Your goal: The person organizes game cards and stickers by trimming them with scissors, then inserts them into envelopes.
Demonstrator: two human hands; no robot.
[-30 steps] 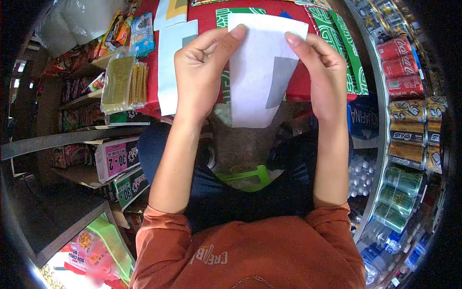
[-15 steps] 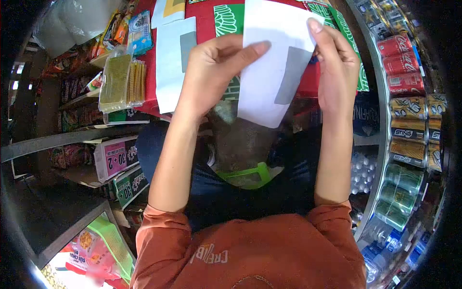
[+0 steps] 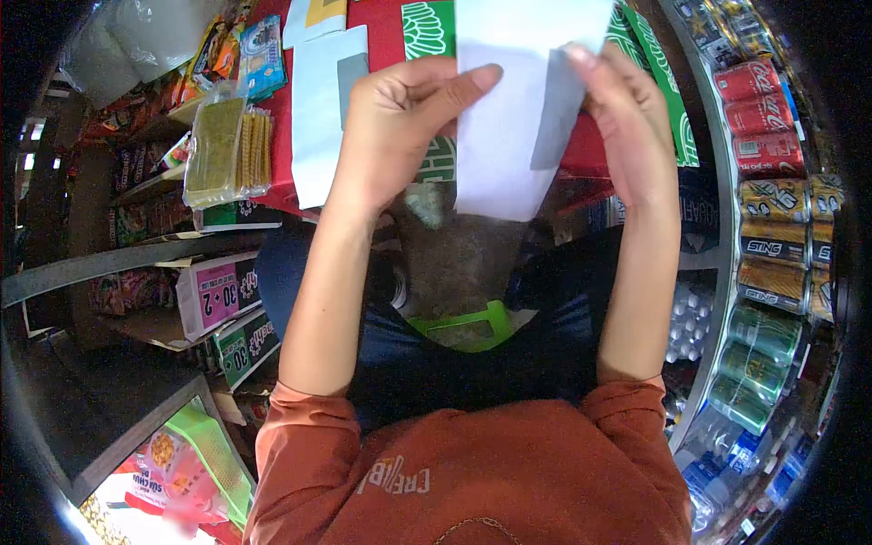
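Note:
A white paper piece with a grey rectangle is held up in front of me, above the front edge of a red-covered table. My left hand pinches its left edge, thumb on the near face and fingers behind. On the opposite edge, my right hand has its thumb and fingers closed on the paper, slightly blurred. Similar white paper with a grey patch lies left of my left hand, beside a piece with a yellow patch. Green patterned sheets show behind the held paper.
Clear packs of flat yellowish snacks stand at the table's left, by shelves of packets. On the right, a shelf holds red cans, gold cans, green cans and water bottles. Below lies a green plastic object.
The white paper has moved up and away from me, with its lower edge higher than before. My right hand has slid lower along its right edge; my left hand has shifted slightly upward.

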